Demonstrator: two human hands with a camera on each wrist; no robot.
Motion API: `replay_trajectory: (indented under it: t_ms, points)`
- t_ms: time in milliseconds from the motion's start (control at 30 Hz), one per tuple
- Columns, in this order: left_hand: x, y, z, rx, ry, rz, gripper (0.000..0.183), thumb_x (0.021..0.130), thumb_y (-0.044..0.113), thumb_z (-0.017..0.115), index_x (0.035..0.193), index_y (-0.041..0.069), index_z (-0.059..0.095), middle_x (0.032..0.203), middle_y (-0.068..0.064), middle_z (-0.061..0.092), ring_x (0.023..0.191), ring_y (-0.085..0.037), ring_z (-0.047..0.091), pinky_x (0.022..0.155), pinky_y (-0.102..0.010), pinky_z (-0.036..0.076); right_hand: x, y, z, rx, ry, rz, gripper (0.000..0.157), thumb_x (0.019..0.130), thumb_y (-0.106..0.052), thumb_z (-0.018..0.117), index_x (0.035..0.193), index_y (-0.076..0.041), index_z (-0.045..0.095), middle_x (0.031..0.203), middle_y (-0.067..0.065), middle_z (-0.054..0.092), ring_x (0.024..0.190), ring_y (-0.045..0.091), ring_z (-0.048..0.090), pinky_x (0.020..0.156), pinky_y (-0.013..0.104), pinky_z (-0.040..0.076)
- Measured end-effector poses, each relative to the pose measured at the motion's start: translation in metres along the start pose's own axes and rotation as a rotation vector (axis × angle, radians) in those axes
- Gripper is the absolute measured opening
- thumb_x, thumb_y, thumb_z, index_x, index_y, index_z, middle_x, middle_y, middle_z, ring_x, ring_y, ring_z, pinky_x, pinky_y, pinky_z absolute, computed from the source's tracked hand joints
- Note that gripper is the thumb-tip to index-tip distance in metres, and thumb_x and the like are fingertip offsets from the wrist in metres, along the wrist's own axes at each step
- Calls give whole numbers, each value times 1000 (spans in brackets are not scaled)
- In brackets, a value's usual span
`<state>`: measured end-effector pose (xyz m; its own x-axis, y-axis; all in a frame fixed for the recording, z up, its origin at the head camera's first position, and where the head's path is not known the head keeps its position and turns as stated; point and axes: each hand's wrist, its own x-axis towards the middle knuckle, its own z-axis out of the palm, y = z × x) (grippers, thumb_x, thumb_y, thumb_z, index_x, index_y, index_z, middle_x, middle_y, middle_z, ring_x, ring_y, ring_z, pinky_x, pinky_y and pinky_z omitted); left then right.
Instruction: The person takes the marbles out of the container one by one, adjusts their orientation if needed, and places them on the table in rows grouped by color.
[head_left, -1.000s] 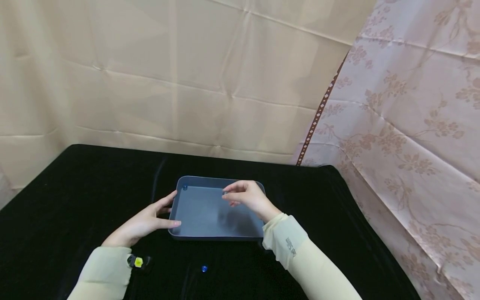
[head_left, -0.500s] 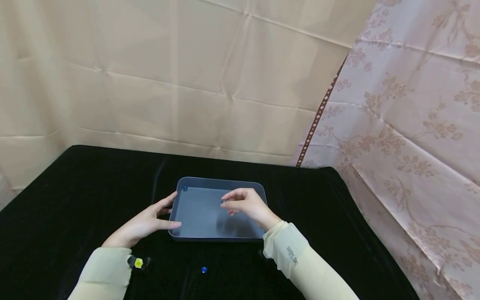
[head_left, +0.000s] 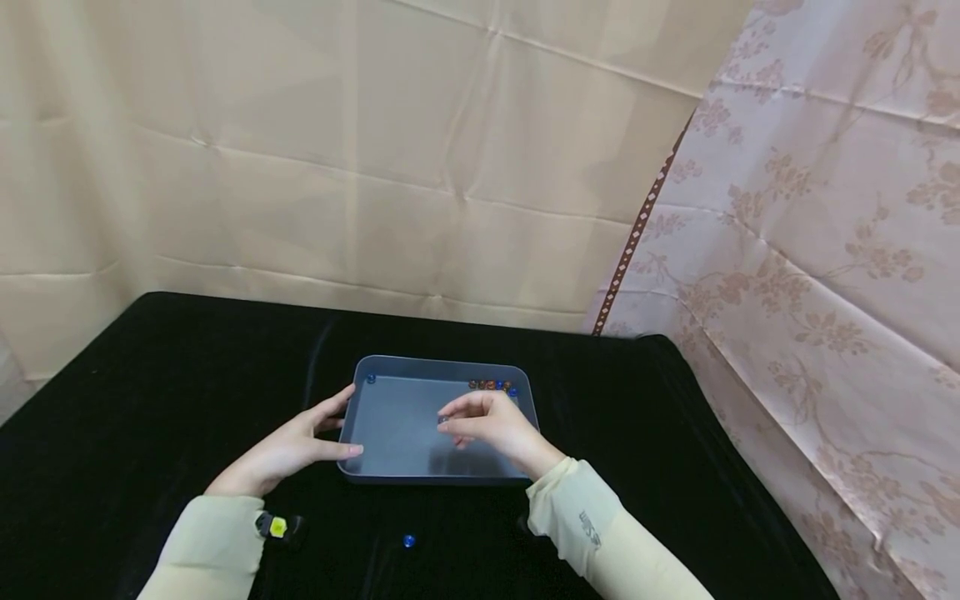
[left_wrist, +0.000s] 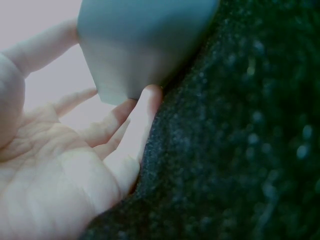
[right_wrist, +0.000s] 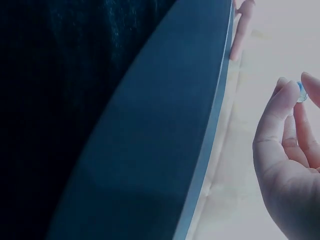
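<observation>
A blue-grey rectangular tray (head_left: 397,429) lies on the black cloth. My left hand (head_left: 288,446) holds it by the left side, thumb over the rim and fingers along the outer wall (left_wrist: 135,55). Above the middle of the tray, my right hand (head_left: 498,427) pinches a clear glass marble with blue in it (right_wrist: 302,93) between thumb and fingertips. In the tray's far left corner lies one blue marble (head_left: 371,378). Several amber and blue marbles (head_left: 491,385) line the far right corner, partly hidden behind the right hand.
A single blue marble (head_left: 408,541) lies on the black cloth (head_left: 187,375) in front of the tray. Behind the table hangs a cream curtain (head_left: 300,167), with a pink floral one (head_left: 810,275) on the right.
My right hand has moved toward me and slightly left over the tray with the marble, uncovering the marbles in the far right corner. The left hand has stayed in place.
</observation>
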<state>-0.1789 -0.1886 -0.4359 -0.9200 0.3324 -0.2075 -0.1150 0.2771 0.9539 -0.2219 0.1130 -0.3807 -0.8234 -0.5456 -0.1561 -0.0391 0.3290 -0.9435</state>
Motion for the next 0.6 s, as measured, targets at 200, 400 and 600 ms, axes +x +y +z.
replay_trajectory:
  t_ms: [200, 400, 600]
  points:
    - [0, 1, 0, 5, 4, -3, 91, 92, 23, 68, 160, 14, 8, 163, -25, 11, 142, -51, 25, 109, -68, 33, -5, 2, 4, 43, -28, 2, 30, 89, -13, 69, 114, 5, 65, 91, -2, 71, 76, 11, 65, 79, 34, 59]
    - [1, 2, 1, 7, 9, -5, 91, 93, 23, 68, 161, 15, 8, 164, -25, 10, 141, -51, 24, 109, -68, 33, -10, 4, 7, 50, -34, 6, 31, 90, -12, 68, 114, 6, 65, 91, -2, 71, 74, 10, 65, 78, 33, 59]
    - [0, 1, 0, -2, 3, -4, 91, 93, 22, 67, 161, 15, 7, 163, -26, 9, 141, -52, 24, 108, -68, 33, -14, 5, 8, 62, -47, 9, 32, 90, -12, 68, 115, 7, 64, 90, -2, 70, 74, 9, 65, 79, 33, 59]
